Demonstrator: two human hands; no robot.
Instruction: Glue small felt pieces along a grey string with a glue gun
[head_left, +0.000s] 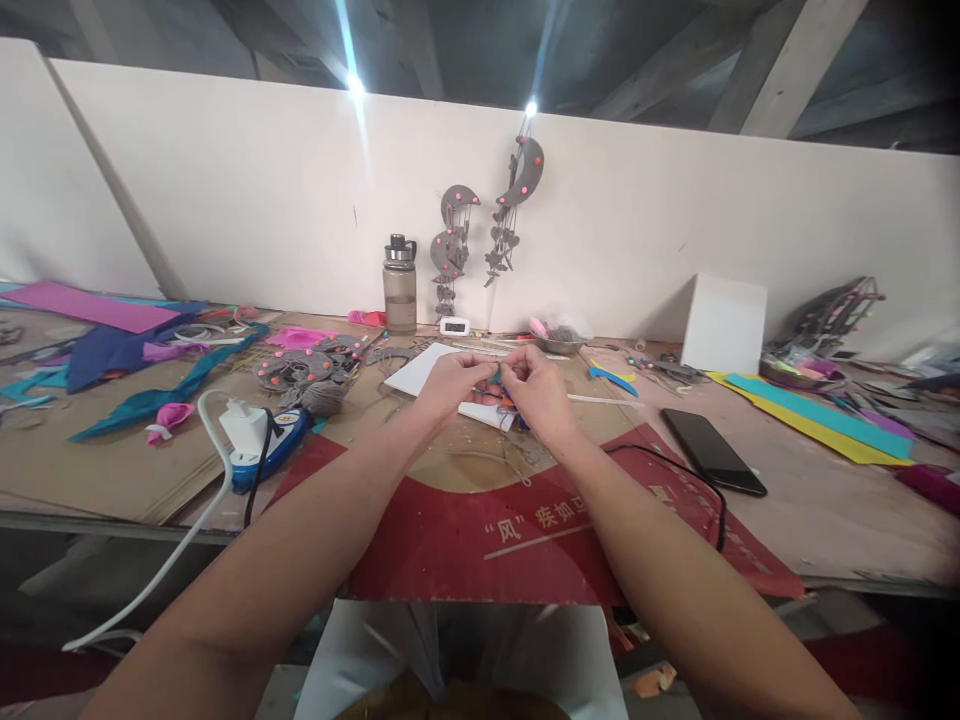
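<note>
My left hand (455, 385) and my right hand (538, 390) meet over the middle of the table, fingers pinched together. Between their fingertips is a small teal piece (495, 376), mostly hidden by the fingers. Something small and orange (508, 402) shows just below it. Thin grey cords (504, 450) trail beneath my hands onto a red and tan printed board (450, 545). A white pad or sheet (411, 372) lies partly under my left hand.
To the left are a blue power strip (279, 450) and grey pieces with coloured beads (311, 368). A phone (712, 452) and blue-handled tool (613, 380) lie right. A bottle (400, 290) stands behind; moon-shaped hangings (529, 172) hang on the white partition.
</note>
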